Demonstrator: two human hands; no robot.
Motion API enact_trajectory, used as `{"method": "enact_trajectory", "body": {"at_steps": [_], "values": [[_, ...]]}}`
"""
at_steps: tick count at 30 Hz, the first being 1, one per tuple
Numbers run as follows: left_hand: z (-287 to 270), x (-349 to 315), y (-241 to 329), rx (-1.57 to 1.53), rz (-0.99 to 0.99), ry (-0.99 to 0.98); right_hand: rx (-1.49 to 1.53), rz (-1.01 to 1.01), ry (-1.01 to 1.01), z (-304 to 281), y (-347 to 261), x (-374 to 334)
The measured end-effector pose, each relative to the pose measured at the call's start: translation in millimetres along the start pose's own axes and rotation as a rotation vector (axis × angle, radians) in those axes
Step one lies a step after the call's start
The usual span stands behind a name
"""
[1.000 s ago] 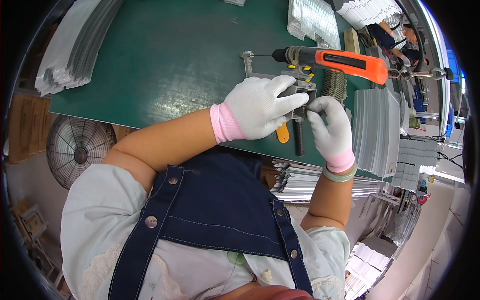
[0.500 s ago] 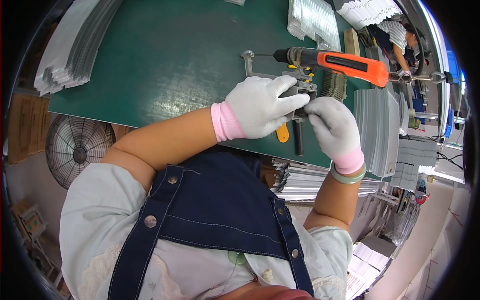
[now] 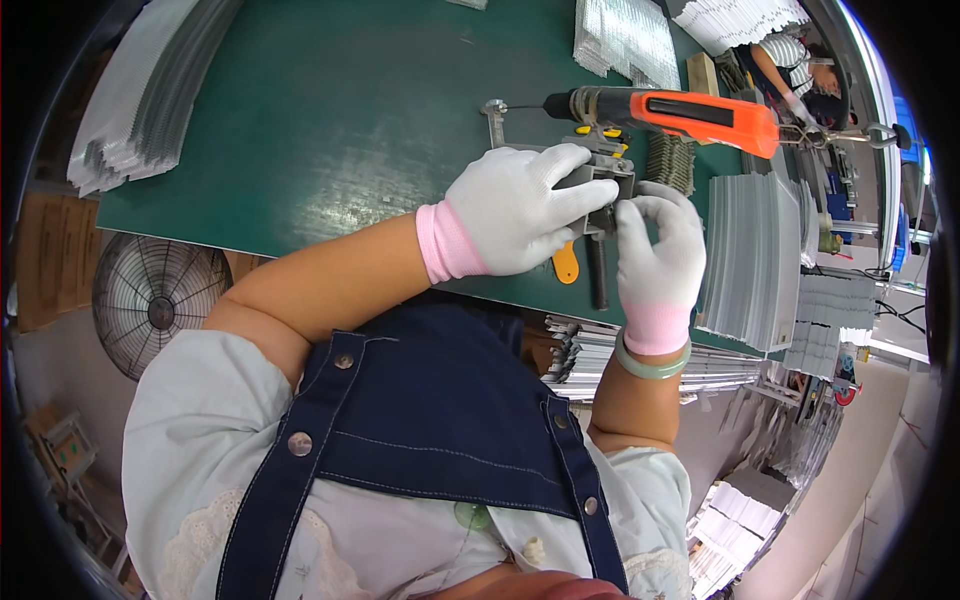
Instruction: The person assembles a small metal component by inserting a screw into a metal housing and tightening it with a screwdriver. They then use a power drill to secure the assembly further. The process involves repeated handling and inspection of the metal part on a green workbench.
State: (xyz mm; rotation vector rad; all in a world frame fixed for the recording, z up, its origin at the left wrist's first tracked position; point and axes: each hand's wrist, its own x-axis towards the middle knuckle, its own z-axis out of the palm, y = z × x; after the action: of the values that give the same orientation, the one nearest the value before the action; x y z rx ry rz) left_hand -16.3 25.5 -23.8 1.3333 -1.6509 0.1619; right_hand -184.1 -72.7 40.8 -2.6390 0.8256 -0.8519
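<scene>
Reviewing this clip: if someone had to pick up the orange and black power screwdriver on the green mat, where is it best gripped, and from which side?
Probably around the orange body of the power screwdriver, coming from above. It lies flat on the green mat with its bit end pointing left toward the small metal part, and the long orange section is bare. The left hand and right hand work just below it, so the near side is crowded.

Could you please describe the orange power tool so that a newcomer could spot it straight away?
Start at the green mat covering the bench, then look just past the two white-gloved hands. The power tool lies there on its side, its bit pointing left. It alone has a bright orange body with a dark front end.
</scene>
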Motion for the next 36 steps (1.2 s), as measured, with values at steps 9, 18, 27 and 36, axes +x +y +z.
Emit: {"method": "enact_trajectory", "body": {"at_steps": [9, 18, 27, 36], "values": [[0, 1, -2, -0.028, 0.001, -0.01, -0.084, -0.339, 0.044, 4, 12, -3], [-1, -5, -1, -0.015, -0.002, -0.03, -0.176, -0.603, -0.128, -16, 11, -3], [4, -2, 0, -0.024, 0.01, -0.02, -0.173, -0.493, -0.074, -8, 10, -13], [-4, -1, 0, -0.013, 0.003, -0.019, 0.033, -0.396, 0.099, -5, 12, -23]]}}
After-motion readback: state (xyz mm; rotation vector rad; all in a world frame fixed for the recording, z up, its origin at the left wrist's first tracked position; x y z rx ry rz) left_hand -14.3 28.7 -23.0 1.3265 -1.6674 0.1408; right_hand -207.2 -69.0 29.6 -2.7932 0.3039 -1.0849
